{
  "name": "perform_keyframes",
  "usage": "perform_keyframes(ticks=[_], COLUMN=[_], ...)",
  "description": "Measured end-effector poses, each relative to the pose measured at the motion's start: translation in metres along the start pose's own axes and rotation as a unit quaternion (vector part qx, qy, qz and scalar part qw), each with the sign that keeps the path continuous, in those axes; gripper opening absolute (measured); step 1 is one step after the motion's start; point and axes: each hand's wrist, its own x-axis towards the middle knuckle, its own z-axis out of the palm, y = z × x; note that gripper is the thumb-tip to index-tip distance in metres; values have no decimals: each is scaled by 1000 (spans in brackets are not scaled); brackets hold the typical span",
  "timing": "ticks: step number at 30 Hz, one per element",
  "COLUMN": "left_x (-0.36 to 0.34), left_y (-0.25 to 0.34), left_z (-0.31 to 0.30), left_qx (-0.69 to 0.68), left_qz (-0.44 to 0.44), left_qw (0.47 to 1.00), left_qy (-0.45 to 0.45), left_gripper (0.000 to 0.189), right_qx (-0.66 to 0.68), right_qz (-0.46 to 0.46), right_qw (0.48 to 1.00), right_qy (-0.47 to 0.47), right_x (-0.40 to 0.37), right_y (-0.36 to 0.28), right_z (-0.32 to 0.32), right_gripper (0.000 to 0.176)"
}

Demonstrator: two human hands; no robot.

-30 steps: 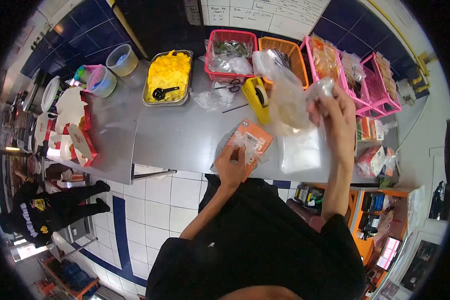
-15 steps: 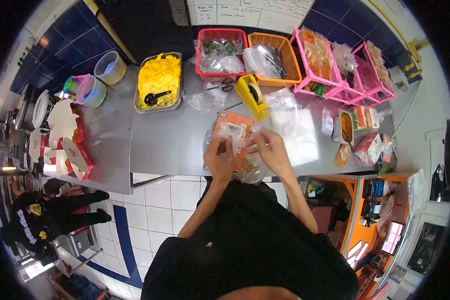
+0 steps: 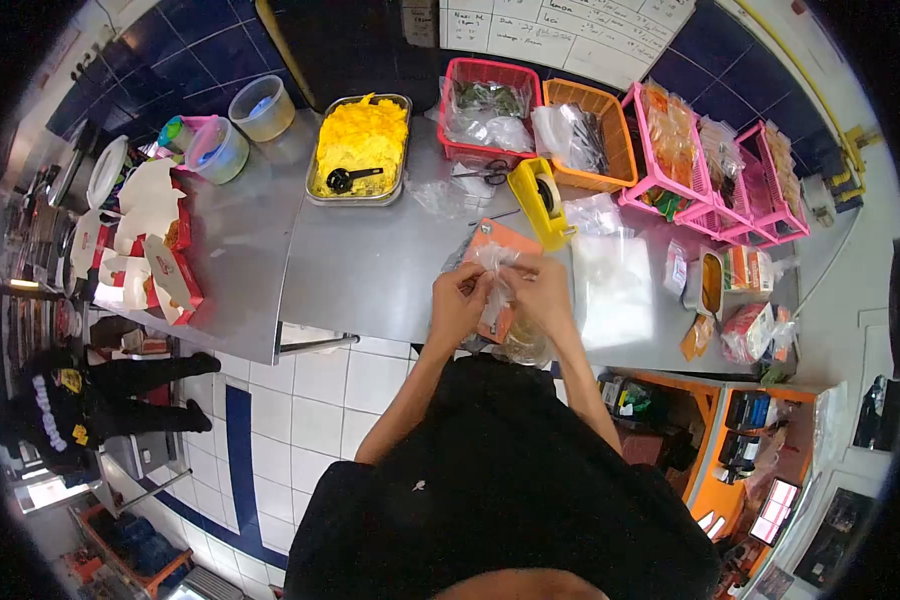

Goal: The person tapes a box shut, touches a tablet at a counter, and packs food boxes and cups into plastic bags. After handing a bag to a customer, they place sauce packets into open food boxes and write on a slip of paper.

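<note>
Fingers pinched, my left hand (image 3: 459,301) holds one side of a small clear plastic bag (image 3: 494,262). My right hand (image 3: 544,293) grips the same bag from the other side, so both hands meet at its crumpled top. Beneath them lies an orange, flat-faced object (image 3: 498,236) with a pale panel, partly covered by the hands and plastic. A clear bag with something yellowish in it (image 3: 528,346) is by the table's front edge, below my right hand. Just beyond the hands stands a yellow tape dispenser (image 3: 542,203).
Behind are a tray of yellow food (image 3: 407,152) with a black scoop (image 3: 342,180), scissors (image 3: 494,172), a red basket (image 3: 452,143) and an orange basket (image 3: 628,160). Plastic sheets (image 3: 610,280) lie right. Red food boxes (image 3: 178,285) stand left. Another person (image 3: 60,410) is at far left.
My hands have come closer together, and my right hand's fingers have closed in on the bag's top. The camera view has shifted, moving the table items rightward in the picture.
</note>
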Motion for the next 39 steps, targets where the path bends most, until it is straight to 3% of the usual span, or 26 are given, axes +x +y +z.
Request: perform_keyframes(ticks=[3, 4, 6, 9, 10, 12, 16, 19, 22, 24, 25, 27, 30, 34, 37, 39], left_x=[5, 6, 5, -2, -4, -7, -4, 3, 6, 7, 7, 6, 5, 9, 14, 15], left_y=[2, 3, 2, -1, 0, 0, 4, 13, 13, 13, 16, 15, 8, 7, 5, 4], left_z=[-4, -5, -3, 10, 14, 15, 4, -3, -5, -6, -4, -3, -4, -11, -17, -19], left_qx=[-72, -92, -109, -56, -85, -112, -59, -47, -41, -42, -39, -36, -70, -65, -81, -88], left_qz=[-37, -57, -79, -34, -31, -31, -46, -67, -86, -100, -80, -61, -82, -89, -108, -122], left_qw=[994, 992, 989, 998, 996, 993, 997, 996, 994, 991, 994, 996, 993, 991, 986, 982], left_qy=[-68, -66, -68, -5, 18, 31, -4, -37, -61, -73, -58, -50, -51, -80, -100, -116], left_gripper=[14, 13, 12, 12, 12, 12, 13, 15, 15, 15, 15, 15, 15, 16, 17, 17], right_qx=[-70, -67, -182, -179, -179, -117, -137, -102, -158, -258, -254, -304, -258, -339, -323, -167], right_qz=[-13, -11, -116, -142, -138, -85, -91, -33, -23, -108, -102, -177, -191, -94, -104, -70], right_qw=[997, 998, 975, 972, 973, 989, 986, 991, 986, 960, 962, 936, 946, 927, 938, 983], right_qy=[-19, -14, 54, 48, 52, -32, 10, 75, 49, 11, 12, 22, -52, -126, -66, 40], right_x=[9, 8, 1, -19, -20, -23, -24, -15, -14, -14, -16, -19, -18, 0, 3, 3], right_y=[-1, -1, -6, -11, -11, -7, -3, -3, -6, -10, -9, -8, -27, -37, -32, -26], right_z=[-1, 2, 16, 32, 29, 20, 22, 21, 12, 6, 8, 10, -2, -6, 2, 6], right_gripper=[15, 15, 12, 10, 10, 15, 11, 13, 16, 21, 21, 20, 14, 11, 9, 12])
